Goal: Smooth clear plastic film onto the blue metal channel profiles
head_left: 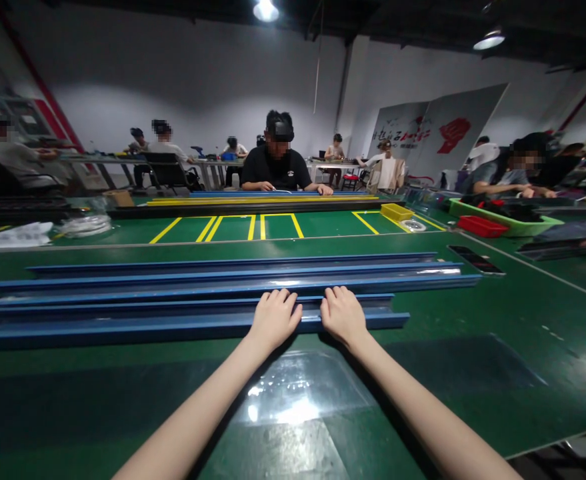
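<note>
Several long blue metal rails lie side by side across the green table, running left to right. My left hand and my right hand rest next to each other on the nearest rail, near its right end. Both hands lie knuckles up with the fingers curled over the rail's far edge, gripping it. The fingertips are hidden behind the rail's lip.
A phone lies to the right of the rails. Across the table sits a person in a black shirt with yellow and blue rails. A yellow tray, a red tray and a green bin stand at far right. Other people work behind.
</note>
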A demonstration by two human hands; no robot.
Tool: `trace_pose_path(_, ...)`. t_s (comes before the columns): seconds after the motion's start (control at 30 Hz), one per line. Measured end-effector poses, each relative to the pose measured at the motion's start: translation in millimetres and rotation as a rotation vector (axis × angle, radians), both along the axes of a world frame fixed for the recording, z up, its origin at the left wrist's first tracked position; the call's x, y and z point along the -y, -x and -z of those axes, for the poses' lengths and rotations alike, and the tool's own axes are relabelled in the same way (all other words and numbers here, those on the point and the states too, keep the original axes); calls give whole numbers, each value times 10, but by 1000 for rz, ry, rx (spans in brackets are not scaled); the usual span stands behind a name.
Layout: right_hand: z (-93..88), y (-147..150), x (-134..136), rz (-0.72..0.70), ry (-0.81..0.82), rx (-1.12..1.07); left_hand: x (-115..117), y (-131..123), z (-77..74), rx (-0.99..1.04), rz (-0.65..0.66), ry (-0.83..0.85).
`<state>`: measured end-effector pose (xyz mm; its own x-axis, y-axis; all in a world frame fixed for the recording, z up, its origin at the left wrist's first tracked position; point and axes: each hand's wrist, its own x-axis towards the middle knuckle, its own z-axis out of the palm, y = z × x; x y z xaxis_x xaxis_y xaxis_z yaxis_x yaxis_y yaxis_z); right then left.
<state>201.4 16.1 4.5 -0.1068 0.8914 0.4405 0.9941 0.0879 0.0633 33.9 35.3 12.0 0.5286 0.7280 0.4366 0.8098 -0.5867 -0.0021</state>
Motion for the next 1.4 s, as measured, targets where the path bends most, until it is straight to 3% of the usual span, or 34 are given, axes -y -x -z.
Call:
trace_pose_path(0.13, -12, 186, -14, 0, 7, -41, -33, 41, 57, -15, -45, 13)
trace_pose_path(0.27, -52, 141, -2, -90, 49, -62, -75, 173, 56, -40, -39, 1)
trace_pose_path(0.37, -75, -29, 18, -139, 62, -73, -96, 272, 58, -40, -38, -14)
trace_pose_path(0.6, -74, -591, 61, -67, 50, 16, -136, 449, 91, -83, -21, -82)
trace_pose_path(0.73, -50, -728, 73, -93, 44, 33, -181, 524, 103, -100, -29, -111)
trace_pose_path(1.13, 23, -370, -47, -167, -6, 4, -200, 903, 101, -110, -69, -147)
trace_pose_path(1.4, 95, -404, -66, -186, -117, 1, -132, 810, 243, 1, -134, -351)
